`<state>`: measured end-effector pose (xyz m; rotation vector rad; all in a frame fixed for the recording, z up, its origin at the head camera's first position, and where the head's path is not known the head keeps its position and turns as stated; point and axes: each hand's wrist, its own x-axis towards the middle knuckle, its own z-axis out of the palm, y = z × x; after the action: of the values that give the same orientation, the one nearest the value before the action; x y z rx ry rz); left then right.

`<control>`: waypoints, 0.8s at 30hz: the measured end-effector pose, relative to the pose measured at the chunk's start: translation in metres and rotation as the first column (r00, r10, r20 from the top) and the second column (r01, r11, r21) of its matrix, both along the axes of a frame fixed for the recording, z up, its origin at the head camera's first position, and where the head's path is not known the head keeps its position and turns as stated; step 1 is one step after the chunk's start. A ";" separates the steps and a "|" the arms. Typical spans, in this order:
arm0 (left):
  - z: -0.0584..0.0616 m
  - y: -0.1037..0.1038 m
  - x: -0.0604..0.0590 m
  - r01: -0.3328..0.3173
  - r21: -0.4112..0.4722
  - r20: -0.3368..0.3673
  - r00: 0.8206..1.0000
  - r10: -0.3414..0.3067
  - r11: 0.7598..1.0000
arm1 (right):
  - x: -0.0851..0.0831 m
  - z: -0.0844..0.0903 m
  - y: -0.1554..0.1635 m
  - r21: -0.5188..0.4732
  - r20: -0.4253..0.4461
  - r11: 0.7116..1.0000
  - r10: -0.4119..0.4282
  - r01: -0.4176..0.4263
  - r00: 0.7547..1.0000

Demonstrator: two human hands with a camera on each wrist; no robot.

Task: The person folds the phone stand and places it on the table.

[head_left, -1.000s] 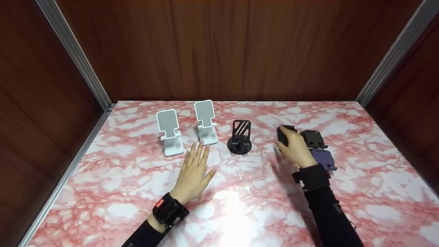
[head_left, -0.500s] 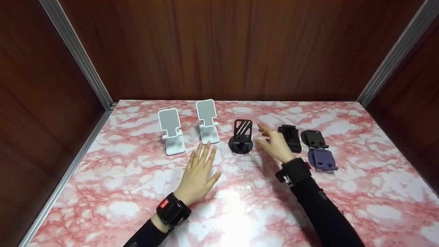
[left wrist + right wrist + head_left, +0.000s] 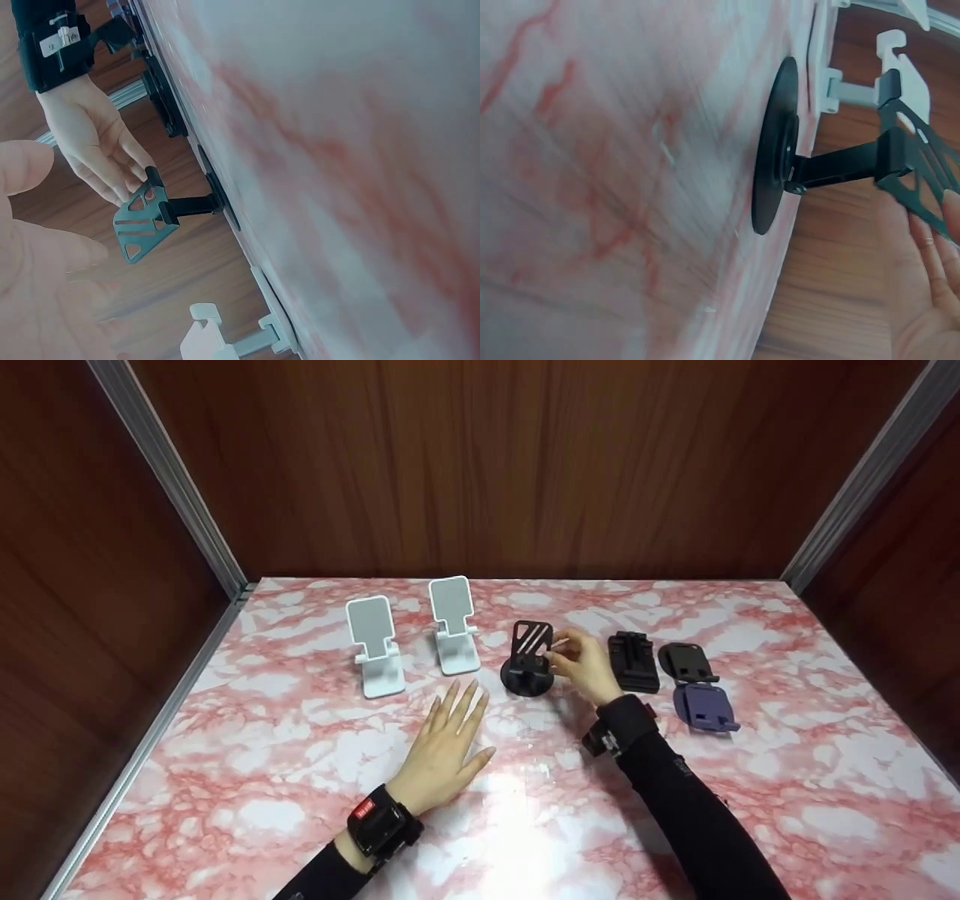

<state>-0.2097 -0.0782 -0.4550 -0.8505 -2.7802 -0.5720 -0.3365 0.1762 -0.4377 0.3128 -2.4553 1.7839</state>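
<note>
A black phone stand (image 3: 532, 649) with slanted slots in its back plate stands upright on a round base (image 3: 774, 150). My right hand (image 3: 587, 666) pinches the right edge of that plate, thumb in front and fingers behind; the right wrist view shows the thumb (image 3: 952, 214) against it. My left hand (image 3: 442, 754) lies palm down with straight fingers, nearest to two white phone stands, and holds nothing. The left white stand (image 3: 373, 641) and the right white stand (image 3: 452, 619) are both unfolded.
Right of my right hand lie a folded black phone stand (image 3: 634, 664), a folded dark stand with a round base (image 3: 688, 663) and a folded purple one (image 3: 708, 707). Wooden panels (image 3: 510, 472) enclose the marbled red-and-white table (image 3: 262, 765) at the back and sides.
My right hand has moved left from the folded black stand to the slotted one and taken hold of its edge. My left hand has drifted slightly right and toward me.
</note>
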 end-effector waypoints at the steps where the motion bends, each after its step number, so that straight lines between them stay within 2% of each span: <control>1: 0.000 0.000 0.000 0.001 0.002 0.000 1.000 -0.001 1.000 | -0.001 -0.001 0.000 -0.005 0.009 1.000 -0.009 0.009 1.000; 10: 0.000 0.001 0.000 0.009 0.023 0.033 0.999 -0.010 1.000 | 0.003 0.005 0.006 -0.058 0.045 0.998 0.040 -0.037 0.998; 15: 0.001 -0.001 -0.003 0.023 0.094 0.109 0.993 -0.034 0.995 | 0.011 0.013 0.012 -0.109 0.035 0.991 0.088 -0.084 0.996; 19: 0.003 -0.003 -0.007 0.040 0.234 0.220 0.971 -0.093 0.972 | 0.020 0.024 0.013 -0.137 0.033 0.983 0.130 -0.124 0.991; 24: 0.005 -0.007 -0.011 0.005 0.409 0.351 0.922 -0.163 0.913 | 0.032 0.036 0.010 -0.147 0.033 0.976 0.167 -0.161 0.985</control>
<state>-0.2211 -0.0852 -0.4500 -0.8403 -2.7849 -1.4036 -0.3046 0.1861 -0.4019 0.4808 -2.3755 2.0421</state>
